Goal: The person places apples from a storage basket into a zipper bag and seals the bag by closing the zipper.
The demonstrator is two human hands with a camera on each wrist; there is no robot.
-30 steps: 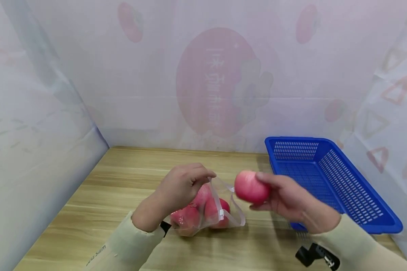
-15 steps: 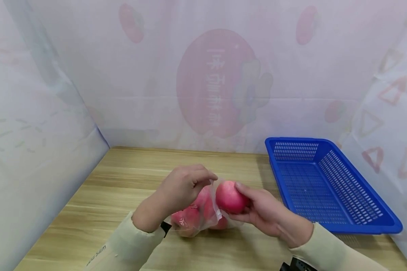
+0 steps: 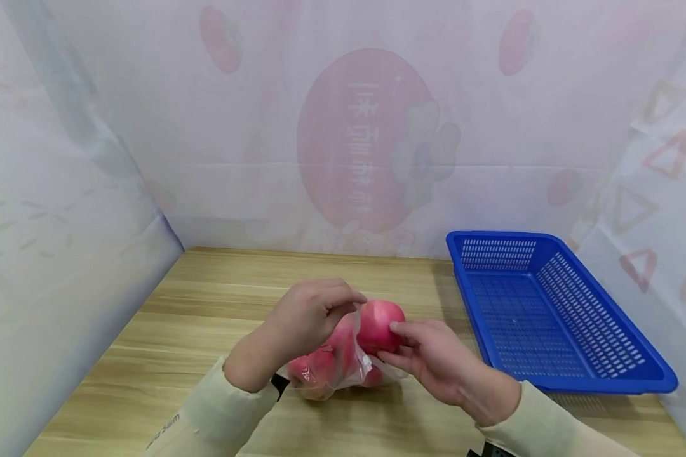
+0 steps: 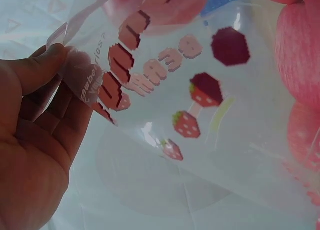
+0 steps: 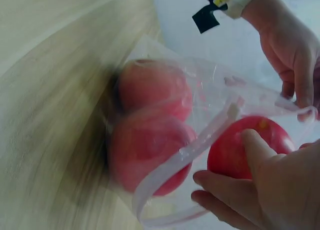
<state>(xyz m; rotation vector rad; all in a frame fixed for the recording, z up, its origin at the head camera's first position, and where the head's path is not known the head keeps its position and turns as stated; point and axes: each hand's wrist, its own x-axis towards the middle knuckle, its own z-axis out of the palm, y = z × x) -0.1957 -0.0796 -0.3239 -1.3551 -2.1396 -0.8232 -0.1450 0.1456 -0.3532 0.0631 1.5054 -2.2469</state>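
Note:
My left hand (image 3: 309, 315) pinches the upper edge of a clear zip bag (image 4: 150, 135) printed with strawberries and lettering. Inside the bag, several red apples (image 5: 150, 145) rest low on the table side. With thumb and fingers, my right hand (image 3: 443, 365) grips another red apple (image 3: 380, 325) right at the bag's open mouth. In the right wrist view, the white zip strip (image 5: 170, 170) curves beside that apple, and its slider shows near the top of the strip. My left fingertips (image 5: 304, 103) hold the edge just above the apple there.
A blue plastic basket (image 3: 554, 385) with slotted walls stands at the right of the wooden table (image 3: 206, 304). Pale printed cloth walls (image 3: 251, 197) enclose the table at the back and both sides.
My right hand has carried its apple leftward from beside the basket to the bag's mouth. My left hand has stayed almost still, holding the bag edge.

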